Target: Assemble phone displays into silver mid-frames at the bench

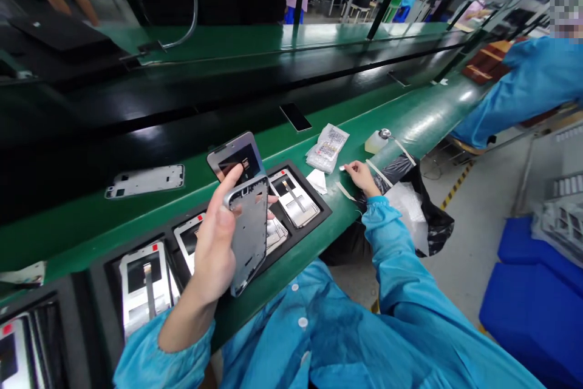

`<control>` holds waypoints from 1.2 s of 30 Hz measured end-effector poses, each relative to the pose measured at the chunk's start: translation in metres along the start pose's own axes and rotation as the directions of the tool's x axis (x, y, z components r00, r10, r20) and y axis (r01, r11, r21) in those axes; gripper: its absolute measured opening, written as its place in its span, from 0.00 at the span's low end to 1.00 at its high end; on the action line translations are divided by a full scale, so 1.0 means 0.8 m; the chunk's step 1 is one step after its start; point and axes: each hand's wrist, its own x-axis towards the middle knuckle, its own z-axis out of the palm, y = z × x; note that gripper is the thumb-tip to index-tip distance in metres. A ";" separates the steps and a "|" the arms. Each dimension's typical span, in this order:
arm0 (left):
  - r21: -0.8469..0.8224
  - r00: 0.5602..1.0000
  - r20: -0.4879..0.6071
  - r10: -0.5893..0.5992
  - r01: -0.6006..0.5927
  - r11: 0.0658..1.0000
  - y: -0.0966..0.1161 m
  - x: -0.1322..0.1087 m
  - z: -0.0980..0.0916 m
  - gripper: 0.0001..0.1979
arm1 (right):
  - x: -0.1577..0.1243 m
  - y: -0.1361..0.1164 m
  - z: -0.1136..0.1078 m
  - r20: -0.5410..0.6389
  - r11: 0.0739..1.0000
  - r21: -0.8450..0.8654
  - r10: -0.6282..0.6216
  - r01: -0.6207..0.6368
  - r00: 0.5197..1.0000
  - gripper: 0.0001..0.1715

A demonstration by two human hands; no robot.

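My left hand (214, 249), raised over the foam tray (324, 214), is wrapped round a grey phone frame (251, 228) held tilted on edge. A second phone part, a silvery panel with a dark area (230, 149), rises behind the frame and is held in the same hand. At the bench's near edge, my right hand (362, 178) pinches a tiny white piece (342, 168), too small to make out. Close to those fingers lie a folded white wipe or paper (317, 181) and a bubble-wrap packet (328, 146). Silvery phone parts (298, 201) with red marks sit in the tray.
A dark phone screen (296, 116) and a white phone housing (146, 181) lie farther back. Right of the packet stands a small bottle (375, 141). A black plastic bag (437, 225) hangs at the bench edge. At right are a co-worker's blue sleeve (487, 104) and blue bins (523, 292).
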 end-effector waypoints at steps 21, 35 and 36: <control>-0.227 0.981 0.161 -0.107 0.142 0.964 0.050 -0.025 0.035 0.50 | -0.011 0.018 0.027 -0.223 0.953 -0.303 -0.100 0.029 0.970 0.21; -0.312 0.971 0.227 -0.082 0.152 0.938 0.058 -0.046 0.034 0.50 | -0.109 -0.099 0.014 -0.463 0.870 0.236 -0.291 0.433 0.837 0.37; -0.310 0.974 0.213 -0.080 0.145 0.940 0.056 -0.042 0.035 0.48 | -0.127 -0.121 0.015 -0.376 0.779 0.408 -0.331 0.476 0.865 0.39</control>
